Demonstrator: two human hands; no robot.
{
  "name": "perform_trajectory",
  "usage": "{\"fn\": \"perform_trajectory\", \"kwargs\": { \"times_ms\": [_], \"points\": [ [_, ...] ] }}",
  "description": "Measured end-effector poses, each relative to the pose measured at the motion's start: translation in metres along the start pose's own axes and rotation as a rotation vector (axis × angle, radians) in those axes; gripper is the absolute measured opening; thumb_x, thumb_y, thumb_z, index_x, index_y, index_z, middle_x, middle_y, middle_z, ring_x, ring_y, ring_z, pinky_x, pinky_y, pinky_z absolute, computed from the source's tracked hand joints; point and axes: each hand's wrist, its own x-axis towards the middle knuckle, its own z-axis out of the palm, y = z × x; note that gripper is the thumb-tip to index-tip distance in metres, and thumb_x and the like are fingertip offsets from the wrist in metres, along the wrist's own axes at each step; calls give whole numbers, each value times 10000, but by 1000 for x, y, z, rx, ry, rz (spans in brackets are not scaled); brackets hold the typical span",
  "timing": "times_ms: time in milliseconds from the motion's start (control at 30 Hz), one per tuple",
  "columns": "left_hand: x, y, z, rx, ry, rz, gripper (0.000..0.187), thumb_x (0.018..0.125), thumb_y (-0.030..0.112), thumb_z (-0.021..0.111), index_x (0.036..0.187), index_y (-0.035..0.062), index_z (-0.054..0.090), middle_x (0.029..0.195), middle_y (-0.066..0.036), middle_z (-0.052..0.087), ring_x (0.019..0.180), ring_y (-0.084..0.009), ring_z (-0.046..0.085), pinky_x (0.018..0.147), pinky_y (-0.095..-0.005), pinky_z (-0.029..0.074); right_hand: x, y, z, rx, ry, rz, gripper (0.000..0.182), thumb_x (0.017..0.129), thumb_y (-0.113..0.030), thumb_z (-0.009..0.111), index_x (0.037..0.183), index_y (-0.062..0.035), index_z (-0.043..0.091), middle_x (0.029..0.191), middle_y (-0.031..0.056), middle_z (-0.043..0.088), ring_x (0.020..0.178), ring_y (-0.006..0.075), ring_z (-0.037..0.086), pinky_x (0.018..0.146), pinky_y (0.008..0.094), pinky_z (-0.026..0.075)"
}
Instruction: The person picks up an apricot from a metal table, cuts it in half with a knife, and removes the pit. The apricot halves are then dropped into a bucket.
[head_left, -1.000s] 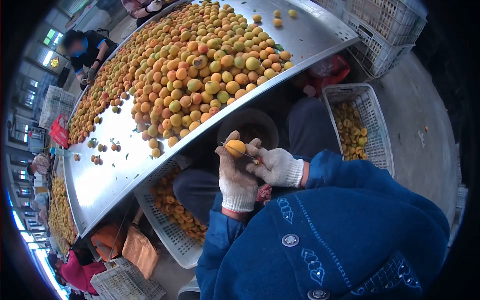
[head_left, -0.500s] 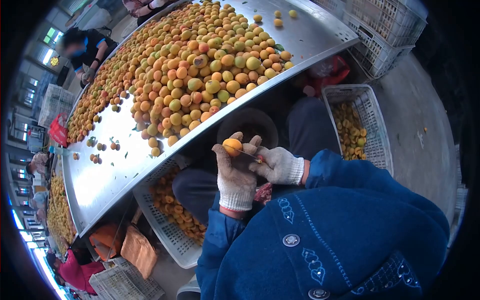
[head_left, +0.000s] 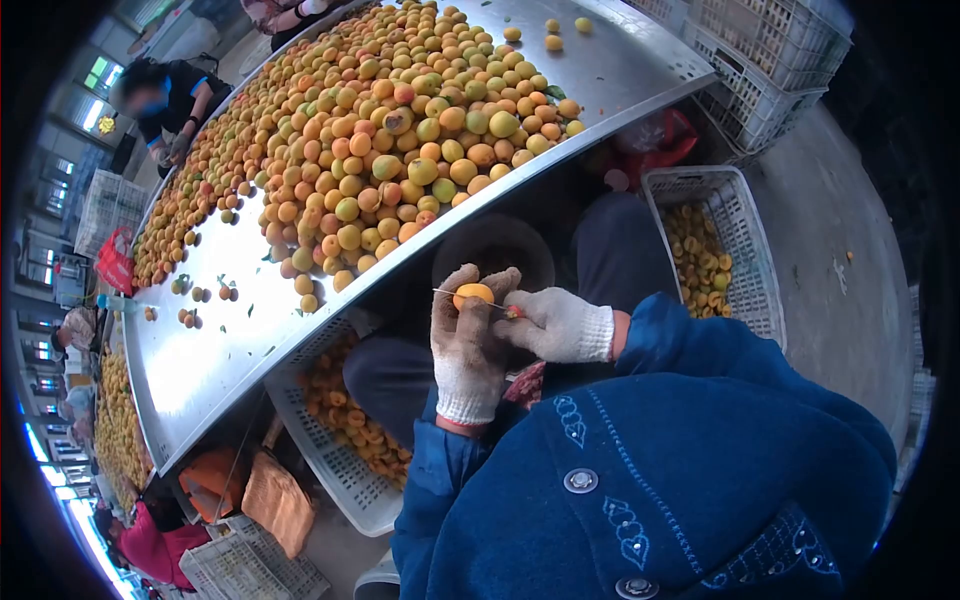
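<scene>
An orange apricot point(head_left: 473, 294) sits between the fingertips of my gloved left hand point(head_left: 466, 355), whose glove is stained brown on the palm and fingers. In my gloved right hand point(head_left: 566, 326) is a small knife point(head_left: 514, 312) with a reddish handle. Its thin blade runs leftward across the apricot, and the tip shows beyond the fruit's left side. Both hands are close together over my lap. Beyond them, a dark round bowl point(head_left: 538, 245) is partly hidden below the table edge.
A metal table point(head_left: 225, 350) carries a large heap of apricots point(head_left: 370, 150). Crates of halved fruit stand left point(head_left: 372, 512) and right point(head_left: 762, 265) of my legs. White crates point(head_left: 760, 60) are stacked at the upper right. A person point(head_left: 175, 100) works across the table.
My left fingers have closed further round the apricot, which has turned and shifted slightly right and down. The knife blade now crosses it and shows on its far left side.
</scene>
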Motion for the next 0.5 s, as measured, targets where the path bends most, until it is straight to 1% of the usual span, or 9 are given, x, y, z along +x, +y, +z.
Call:
{"fn": "perform_trajectory", "kwargs": {
  "times_ms": [33,100,133,267,333,367,433,467,500],
  "points": [
    [-2,-1,-1,0,2,-2,397,968,236,566,1277,23,436,1196,-255,594,1151,-337,570,986,-424,468,-3,5,1,2,-1,2,363,952,-344,547,923,16,569,782,207,646,754,344,652,688,413,500],
    [-6,-3,-2,18,-13,-67,363,957,134,553,1277,15,433,1204,-258,588,1168,-342,562,996,-424,463,-11,17,4,333,-112,36,329,973,-312,529,977,12,586,807,169,649,787,265,639,745,373,490],
    [-6,-5,-3,15,-48,-67,342,945,83,531,1268,9,442,1204,-263,586,1171,-342,562,1009,-425,456,-14,16,1,389,-147,90,315,990,-303,508,1035,-1,590,797,133,640,790,208,611,775,349,479],
    [-8,-4,-3,17,-73,-84,356,929,93,566,1255,5,454,1211,-265,582,1170,-341,563,1016,-426,451,-23,8,-5,417,-163,105,302,992,-302,507,1030,-12,583,807,161,648,798,235,637,759,355,490],
    [-6,-2,-3,79,-95,-67,371,914,103,594,1249,8,465,1224,-256,579,1165,-337,566,1019,-430,447,-24,10,-3,164,-61,-3,295,981,-304,523,1060,-23,564,821,169,658,805,276,666,716,379,513],
    [-6,-1,-3,81,-97,-64,371,914,103,594,1249,8,465,1224,-256,579,1165,-337,566,1019,-430,447,-23,9,-4,162,-60,-7,295,981,-304,523,1060,-23,564,821,169,658,805,276,666,716,379,513],
    [-9,-2,-1,94,-88,-52,422,889,107,631,1266,13,465,1224,-229,585,1154,-310,570,1017,-411,442,-24,4,-8,-217,-47,51,296,956,-295,557,1082,-28,544,834,171,669,805,315,676,685,409,531],
    [-11,-5,-1,95,-86,-51,422,889,107,631,1266,13,465,1224,-229,585,1154,-310,570,1017,-411,442,-28,2,-9,-215,-49,48,296,956,-295,557,1082,-28,544,834,171,669,805,315,676,685,409,531],
    [-10,-10,-3,183,-132,19,455,876,112,653,1278,18,461,1225,-210,587,1149,-296,569,1016,-398,439,-31,0,-10,-302,-21,62,316,943,-295,572,1103,-25,537,858,158,674,794,314,679,676,418,541]
  ]
}}
